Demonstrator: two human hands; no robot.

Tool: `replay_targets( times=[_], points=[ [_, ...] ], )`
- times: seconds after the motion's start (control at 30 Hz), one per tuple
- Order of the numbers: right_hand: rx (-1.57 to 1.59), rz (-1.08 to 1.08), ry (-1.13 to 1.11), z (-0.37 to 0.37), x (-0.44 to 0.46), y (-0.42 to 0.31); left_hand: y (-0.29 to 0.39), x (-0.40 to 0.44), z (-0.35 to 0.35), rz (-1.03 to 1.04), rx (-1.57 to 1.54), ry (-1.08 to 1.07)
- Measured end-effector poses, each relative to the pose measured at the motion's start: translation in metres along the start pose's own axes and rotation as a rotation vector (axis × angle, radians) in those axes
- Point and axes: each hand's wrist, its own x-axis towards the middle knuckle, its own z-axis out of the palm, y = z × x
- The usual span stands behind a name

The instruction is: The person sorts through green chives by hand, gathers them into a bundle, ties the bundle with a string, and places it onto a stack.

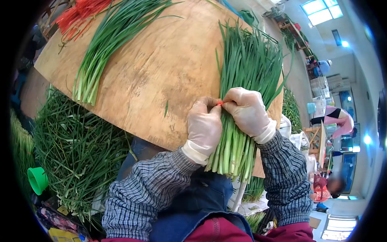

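A thick bundle of garlic chives (252,60) lies on the right side of the wooden board (161,72), its pale cut stems toward me and overhanging the near edge. At its left side, partway up the stems, both gloved hands meet on a thin red tie (219,103). My left hand (204,127) pinches the tie between thumb and forefinger, just left of the bundle. Closed on the tie from the other side, my right hand (246,111) rests over the stems. Most of the tie is hidden by the fingers and leaves.
A smaller heap of chives (109,44) and a pile of red strips (82,14) occupy the board's far left. Loose leaves (76,153) fill the space below left, beside a green bowl (37,180). Other people (340,121) are farther off at right.
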Motion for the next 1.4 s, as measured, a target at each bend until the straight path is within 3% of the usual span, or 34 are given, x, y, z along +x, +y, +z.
replay_targets(
  times=[0.3, 0.5, 0.67, 1.4],
  points=[
    [0.154, 0.123, 0.078, -0.01, -0.021, 0.007, -0.001, -0.011, 0.003, -0.154, -0.426, -0.124],
    [0.213, 0.135, 0.14, -0.01, -0.032, 0.013, -0.001, -0.013, 0.007, -0.166, -0.39, -0.165],
    [0.175, 0.074, 0.154, -0.01, -0.032, 0.014, -0.005, -0.01, 0.013, -0.071, -0.254, -0.076],
    [-0.241, 0.034, 0.125, -0.005, -0.025, 0.003, -0.01, -0.015, 0.013, 0.098, -0.196, -0.034]
  ],
)
